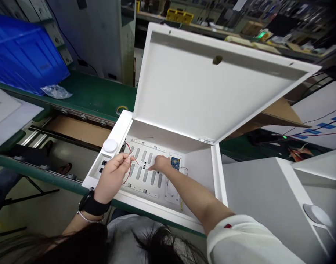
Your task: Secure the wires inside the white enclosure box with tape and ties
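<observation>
A white metal box (194,216) lies in front of me with its lid (190,88) raised. Inside it is a white slotted plate (138,190). My left hand (115,176) is over the box's left end, thumb and fingers pinched on a small white strip (131,156). A thin red wire (128,176) loops beside those fingertips. My right hand (161,164) reaches down to the middle of the slotted plate, its thumb out along the surface and the other fingertips partly hidden. Just right of it sits a blue circuit board (175,162).
A round white disc (109,145) sits on the box's left edge. Behind are a tape roll (121,109), a plastic bag (57,91) and a blue bin (24,55) on the green bench (98,91). Another white box (256,194) stands close on the right.
</observation>
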{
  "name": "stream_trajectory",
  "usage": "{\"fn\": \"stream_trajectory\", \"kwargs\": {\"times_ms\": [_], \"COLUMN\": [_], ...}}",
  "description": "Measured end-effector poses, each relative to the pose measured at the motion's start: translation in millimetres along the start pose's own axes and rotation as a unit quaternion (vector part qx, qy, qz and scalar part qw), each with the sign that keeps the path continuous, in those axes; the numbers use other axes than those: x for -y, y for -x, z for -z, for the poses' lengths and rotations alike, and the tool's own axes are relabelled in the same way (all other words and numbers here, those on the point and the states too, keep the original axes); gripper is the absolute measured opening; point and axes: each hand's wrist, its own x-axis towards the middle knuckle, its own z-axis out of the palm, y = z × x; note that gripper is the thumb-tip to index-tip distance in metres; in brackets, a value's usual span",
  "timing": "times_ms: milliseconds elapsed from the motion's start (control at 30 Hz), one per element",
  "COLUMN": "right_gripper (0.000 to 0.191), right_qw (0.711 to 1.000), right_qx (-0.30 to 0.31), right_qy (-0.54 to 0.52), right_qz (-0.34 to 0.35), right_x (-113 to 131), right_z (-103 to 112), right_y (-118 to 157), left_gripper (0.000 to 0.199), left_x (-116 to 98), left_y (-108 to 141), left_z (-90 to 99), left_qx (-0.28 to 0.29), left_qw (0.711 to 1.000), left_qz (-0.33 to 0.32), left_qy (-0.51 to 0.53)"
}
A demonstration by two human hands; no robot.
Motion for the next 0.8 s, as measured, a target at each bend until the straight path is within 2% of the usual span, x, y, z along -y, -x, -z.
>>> {"fn": "stream_trajectory", "kwargs": {"times_ms": [100,233,300,367,533,600,700,767,800], "right_gripper": [0.068,0.067,0.071,0.072,0.057,0.055,0.05,0.039,0.032], "right_qw": [1.0,0.999,0.999,0.999,0.998,0.997,0.995,0.994,0.992], "right_qx": [-0.013,0.008,-0.023,-0.043,-0.034,-0.066,-0.081,-0.09,-0.114], "right_qy": [0.009,-0.038,-0.025,-0.006,-0.039,-0.03,-0.045,-0.056,-0.058], "right_qz": [-0.002,-0.008,-0.014,-0.019,-0.04,-0.032,-0.035,-0.034,-0.018], "right_x": [8,8,12,26,87,102,109,111,111], "right_z": [-2,0,1,4,11,15,33,57,73], "right_y": [-4,-9,-13,-18,-31,-34,-28,-10,4], "left_gripper": [0.033,0.032,0.033,0.034,0.035,0.035,0.042,0.049,0.051], "left_x": [1,-5,-13,-24,-55,-60,-57,-50,-46], "left_y": [0,10,18,20,-4,-17,-28,-31,-33], "left_z": [-0.7,-8.9,-4.3,18.1,127.1,156.0,170.3,171.4,171.3], "left_qx": [-0.001,-0.003,0.005,0.019,0.021,0.005,-0.007,0.002,0.009], "left_qw": [1.0,1.0,1.0,1.0,0.999,0.999,1.0,1.0,0.999], "left_qz": [0.003,-0.007,-0.008,-0.002,-0.021,-0.026,-0.025,-0.024,-0.024], "left_qy": [0.013,0.009,0.006,0.01,0.018,0.018,0.009,-0.015,-0.032]}}
